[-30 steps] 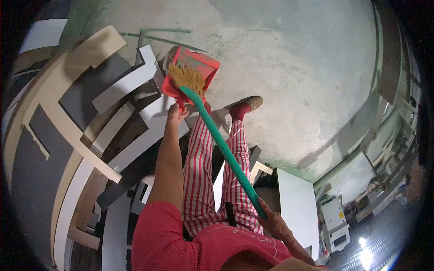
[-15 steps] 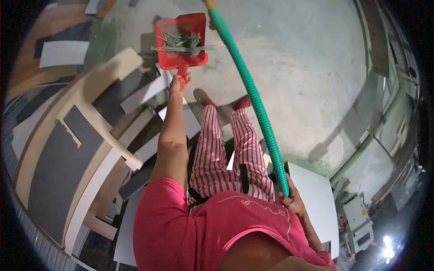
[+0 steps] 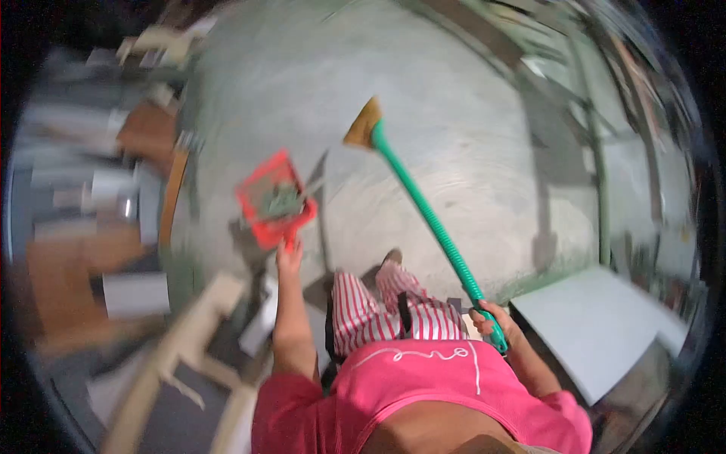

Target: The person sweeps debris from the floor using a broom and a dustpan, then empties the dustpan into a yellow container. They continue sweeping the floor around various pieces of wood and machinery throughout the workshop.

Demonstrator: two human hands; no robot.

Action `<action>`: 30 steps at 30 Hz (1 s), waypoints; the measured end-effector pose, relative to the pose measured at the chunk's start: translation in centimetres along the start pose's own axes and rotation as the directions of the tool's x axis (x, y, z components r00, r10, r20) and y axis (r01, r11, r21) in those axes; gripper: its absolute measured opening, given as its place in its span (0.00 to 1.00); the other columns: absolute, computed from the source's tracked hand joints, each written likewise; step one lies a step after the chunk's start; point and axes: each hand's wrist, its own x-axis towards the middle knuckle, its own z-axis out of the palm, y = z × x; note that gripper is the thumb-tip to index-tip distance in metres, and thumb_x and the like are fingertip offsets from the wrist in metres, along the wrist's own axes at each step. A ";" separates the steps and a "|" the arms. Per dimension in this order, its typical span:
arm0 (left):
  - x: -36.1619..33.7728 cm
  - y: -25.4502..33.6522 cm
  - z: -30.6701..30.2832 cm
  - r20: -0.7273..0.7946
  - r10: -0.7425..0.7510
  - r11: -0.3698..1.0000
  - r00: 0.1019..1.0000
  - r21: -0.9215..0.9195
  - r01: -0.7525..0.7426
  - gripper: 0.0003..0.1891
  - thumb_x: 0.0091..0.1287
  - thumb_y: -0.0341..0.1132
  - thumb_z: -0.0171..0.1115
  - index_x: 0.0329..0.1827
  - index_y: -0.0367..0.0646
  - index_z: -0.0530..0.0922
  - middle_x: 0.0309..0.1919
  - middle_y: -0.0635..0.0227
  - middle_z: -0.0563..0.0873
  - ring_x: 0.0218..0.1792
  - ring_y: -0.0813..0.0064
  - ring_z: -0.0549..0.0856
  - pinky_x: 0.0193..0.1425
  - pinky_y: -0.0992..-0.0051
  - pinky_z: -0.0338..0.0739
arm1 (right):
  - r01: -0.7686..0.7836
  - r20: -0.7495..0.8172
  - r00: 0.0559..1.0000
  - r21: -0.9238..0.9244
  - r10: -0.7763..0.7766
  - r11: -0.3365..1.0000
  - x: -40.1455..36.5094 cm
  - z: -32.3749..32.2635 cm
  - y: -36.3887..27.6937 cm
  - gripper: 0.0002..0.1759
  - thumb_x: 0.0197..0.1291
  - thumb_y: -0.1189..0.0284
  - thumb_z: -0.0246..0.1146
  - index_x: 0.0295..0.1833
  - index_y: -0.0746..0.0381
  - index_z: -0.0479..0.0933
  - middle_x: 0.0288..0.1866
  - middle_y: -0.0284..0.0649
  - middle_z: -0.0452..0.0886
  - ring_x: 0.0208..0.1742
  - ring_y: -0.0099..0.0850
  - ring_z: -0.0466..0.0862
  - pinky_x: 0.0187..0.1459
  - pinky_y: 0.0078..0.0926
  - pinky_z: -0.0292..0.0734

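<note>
My left hand [image 3: 288,257] grips the handle of a red dustpan [image 3: 274,199], held out in front of me above the concrete floor. The pan carries a small heap of greenish scraps. My right hand [image 3: 490,321] is closed around the lower end of a green ribbed broom handle [image 3: 431,221]. The broom slants up and away from me, its straw-coloured bristle head [image 3: 364,125] lifted off the floor. My red-and-white striped trouser legs [image 3: 378,306] show between my arms. The view is motion-blurred.
Blurred offcuts of white, grey and brown board [image 3: 128,295] are piled on the left. A pale wooden frame [image 3: 178,356] lies at lower left. A large white panel [image 3: 597,325] lies at right. Bare concrete floor [image 3: 469,136] stretches ahead.
I have turned and straightened, so the view swung away from the board pile. The dustpan stays lifted with scraps in it, and the broom head has come into view, raised off the floor.
</note>
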 end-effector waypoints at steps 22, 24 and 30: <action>2.7 -11.1 14.6 -0.303 -0.643 0.488 0.704 0.546 0.681 0.12 0.58 0.39 0.46 0.42 0.46 0.69 0.36 0.65 0.76 0.36 0.64 0.75 0.48 0.56 0.69 | 0.632 -0.797 0.601 0.425 -0.063 0.648 -5.0 -11.1 20.9 0.12 0.52 0.66 0.50 0.27 0.64 0.62 0.09 0.37 0.66 0.09 0.29 0.67 0.11 0.27 0.66; 5.1 -13.4 16.7 -0.352 -0.671 0.394 0.652 0.576 0.716 0.11 0.60 0.39 0.45 0.42 0.46 0.69 0.33 0.66 0.77 0.33 0.64 0.76 0.47 0.57 0.70 | 0.726 -0.811 0.579 0.468 -0.082 0.503 -5.4 -9.5 21.3 0.14 0.52 0.64 0.49 0.21 0.62 0.61 0.09 0.35 0.63 0.09 0.28 0.66 0.11 0.25 0.66; 6.3 -22.4 25.2 -0.407 -0.696 0.184 0.591 0.696 0.695 0.10 0.61 0.38 0.43 0.39 0.42 0.70 0.29 0.64 0.76 0.30 0.65 0.77 0.44 0.59 0.73 | 0.680 -0.696 0.699 0.576 -0.164 0.453 -6.4 -8.1 22.2 0.18 0.52 0.59 0.48 0.20 0.62 0.65 0.11 0.39 0.68 0.10 0.28 0.68 0.13 0.23 0.64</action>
